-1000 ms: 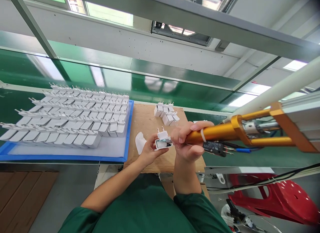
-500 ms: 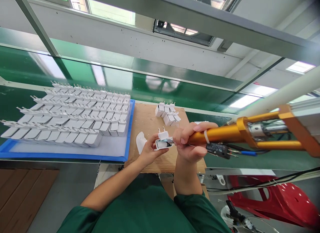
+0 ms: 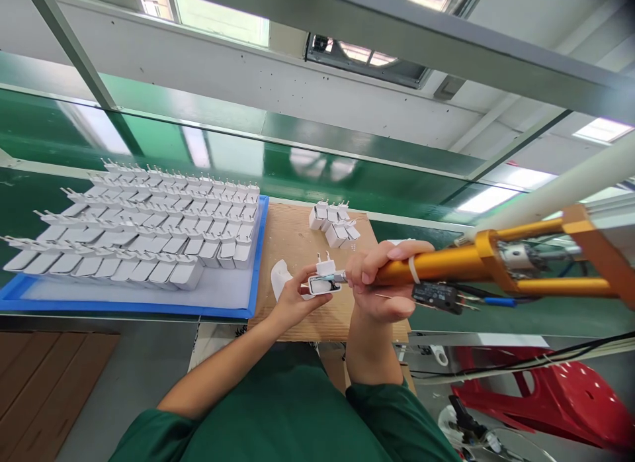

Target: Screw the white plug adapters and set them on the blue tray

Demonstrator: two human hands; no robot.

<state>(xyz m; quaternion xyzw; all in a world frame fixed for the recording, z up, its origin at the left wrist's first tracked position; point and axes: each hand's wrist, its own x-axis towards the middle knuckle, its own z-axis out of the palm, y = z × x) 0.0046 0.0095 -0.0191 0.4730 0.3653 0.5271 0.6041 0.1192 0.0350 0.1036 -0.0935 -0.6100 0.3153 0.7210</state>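
Note:
Between the fingers of my left hand [image 3: 294,298] is a white plug adapter [image 3: 323,283], its housing open at the near side and its two pins pointing away from me. My right hand [image 3: 381,277] wraps around an orange powered screwdriver [image 3: 441,266], which lies almost level. The metal nose of the tool reaches the adapter's opening; whether its tip touches anything inside, I cannot tell. Just left of my left hand, a curved white piece [image 3: 280,278] lies on the brown board [image 3: 292,233].
At left, a blue-rimmed tray [image 3: 124,310] carries rows of white plug adapters [image 3: 163,237]. A small group of adapters [image 3: 335,222] stands at the back of the board. A metal shelf bar [image 3: 397,42] crosses overhead. A red stool [image 3: 555,396] and cables are at lower right.
The screwdriver has shifted very slightly to the right, and its nose looks a little further back from the adapter. Both hands keep their grips.

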